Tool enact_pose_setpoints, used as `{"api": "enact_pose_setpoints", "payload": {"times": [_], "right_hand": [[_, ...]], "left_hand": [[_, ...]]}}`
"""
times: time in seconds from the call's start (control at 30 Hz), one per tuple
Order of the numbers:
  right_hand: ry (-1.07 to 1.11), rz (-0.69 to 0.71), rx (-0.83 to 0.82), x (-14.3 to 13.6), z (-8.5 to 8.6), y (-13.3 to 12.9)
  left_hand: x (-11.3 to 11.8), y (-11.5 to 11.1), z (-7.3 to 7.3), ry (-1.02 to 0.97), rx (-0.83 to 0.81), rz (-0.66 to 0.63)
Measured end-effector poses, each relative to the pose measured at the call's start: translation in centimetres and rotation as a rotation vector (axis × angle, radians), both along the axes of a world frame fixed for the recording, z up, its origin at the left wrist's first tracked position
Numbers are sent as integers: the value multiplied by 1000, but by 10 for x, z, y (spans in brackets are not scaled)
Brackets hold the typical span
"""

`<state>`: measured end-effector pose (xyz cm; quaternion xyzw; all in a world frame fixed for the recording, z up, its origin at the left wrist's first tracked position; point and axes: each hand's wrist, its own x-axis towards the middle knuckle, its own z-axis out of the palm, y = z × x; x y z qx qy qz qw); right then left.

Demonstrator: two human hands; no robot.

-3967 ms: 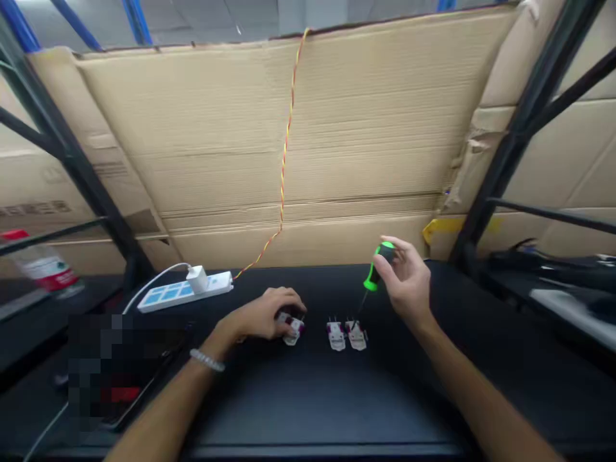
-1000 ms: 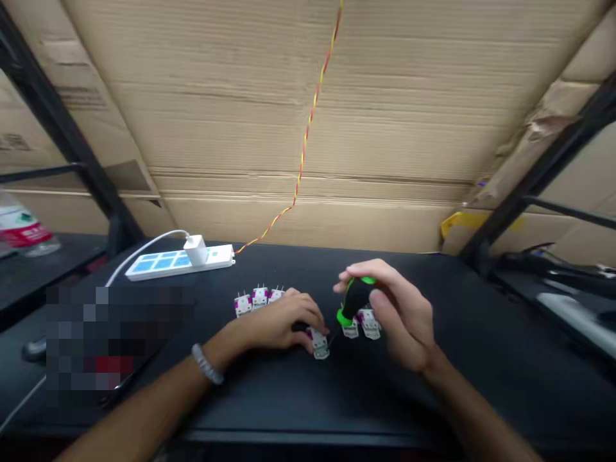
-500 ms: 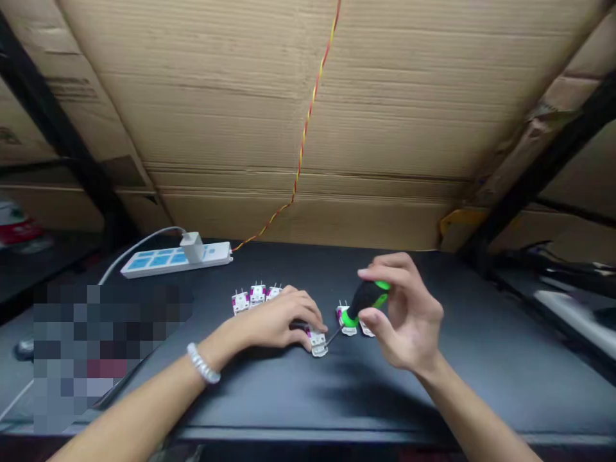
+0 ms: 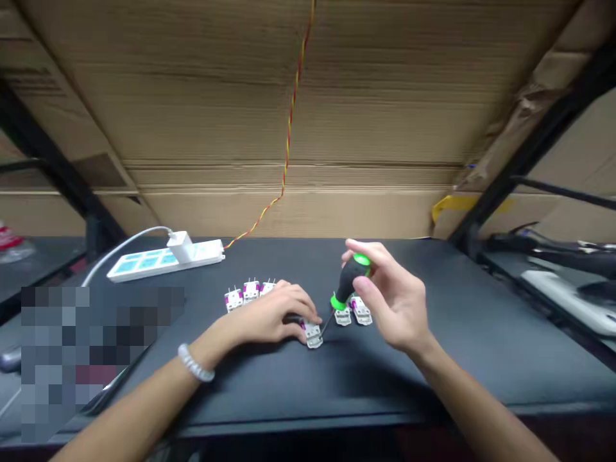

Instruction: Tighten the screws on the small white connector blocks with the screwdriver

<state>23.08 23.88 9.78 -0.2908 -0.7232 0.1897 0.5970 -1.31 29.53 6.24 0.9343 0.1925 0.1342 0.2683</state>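
Note:
My left hand is closed on a small white-and-purple plug part that lies on the dark table. In my right hand is a short screwdriver with a black and green handle, tilted so its shaft runs down to the left. The tip meets the near right side of the held plug part; the exact contact is too small to make out. Two similar plug parts sit just beyond the screwdriver, one of them a whitish piece. Behind my left hand, several more plug parts stand in a row, prongs pointing away.
A white power strip with a white adapter and cable lies at the back left. A red-and-yellow twisted wire runs up the cardboard wall. Black frame posts flank the table. A blurred-out area covers the left front.
My right hand has turned the screwdriver more upright, its handle now gripped near the top. My left hand still holds the same plug part. The whole view has shifted slightly.

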Motion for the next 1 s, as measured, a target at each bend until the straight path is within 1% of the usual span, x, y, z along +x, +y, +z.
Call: {"api": "enact_pose_setpoints", "payload": {"times": [0.07,0.1,0.13,0.2,0.27,0.3,0.4,0.47,0.57,0.63,0.67,0.77,0.83,0.97,1.0], "right_hand": [[3,71,-61,0,0,0],[3,76,-61,1,-1,1],[3,55,-39,1,-1,1],[3,-33,32,1,-1,2],[5,-102,51,0,-1,2],[9,-99,29,0,-1,2],[39,19,-54,0,-1,0],[58,40,-41,1,-1,1],[46,-70,67,2,-1,3],[46,-122,103,2,-1,4],[50,-115,91,2,-1,4],[82,9,-14,2,1,2],[92,49,-36,2,1,2],[56,-89,68,3,1,4],[56,-97,77,3,0,4]], "left_hand": [[0,0,0,-1,3,-4],[0,0,0,-2,5,-10],[0,1,0,-6,8,-11],[0,1,-1,-6,13,-4],[0,1,-1,-2,13,-5],[0,1,-1,2,12,-3],[0,0,1,17,9,-3],[1,-1,2,24,9,2],[1,-1,2,16,10,5],[1,-1,1,11,12,7],[1,0,0,10,13,2],[0,1,-1,7,11,-9],[0,1,-1,7,9,-6],[1,0,0,16,11,1],[1,0,0,15,11,-6]]}}
